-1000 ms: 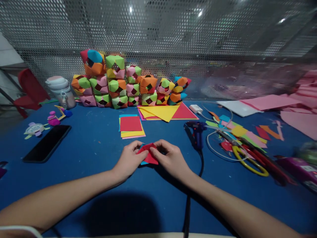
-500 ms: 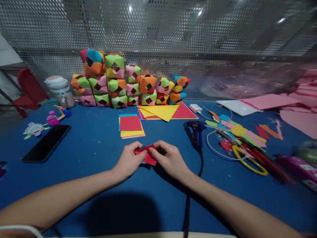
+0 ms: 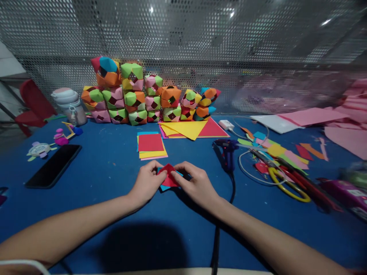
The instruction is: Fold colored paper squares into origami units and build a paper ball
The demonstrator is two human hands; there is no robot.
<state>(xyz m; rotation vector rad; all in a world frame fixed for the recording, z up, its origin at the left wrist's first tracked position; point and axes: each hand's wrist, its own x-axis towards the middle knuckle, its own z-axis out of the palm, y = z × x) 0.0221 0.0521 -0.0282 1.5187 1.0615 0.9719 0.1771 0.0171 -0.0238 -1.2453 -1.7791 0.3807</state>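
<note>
A small red and blue folded paper [image 3: 169,177] is held just above the blue table [image 3: 120,214], near the middle of the view. My left hand [image 3: 147,181] pinches its left side, thumb on the red face. On the right side, my right hand [image 3: 197,182] grips it between thumb and fingers. Blue edges show below and beside the red. Beyond my hands lies a stack of square papers [image 3: 151,143] with red on top.
Colourful folded paper balls [image 3: 134,101] stand stacked at the back. Yellow and red sheets [image 3: 212,129] lie before them. To the right are a glue gun [image 3: 228,152], paper scraps and yellow-handled scissors [image 3: 289,187]. A phone [image 3: 54,166] and a jar [image 3: 70,107] are at left.
The red and blue paper has turned between my fingers, so a red point now faces up and more blue shows below. Both hands have stayed nearly in place.
</note>
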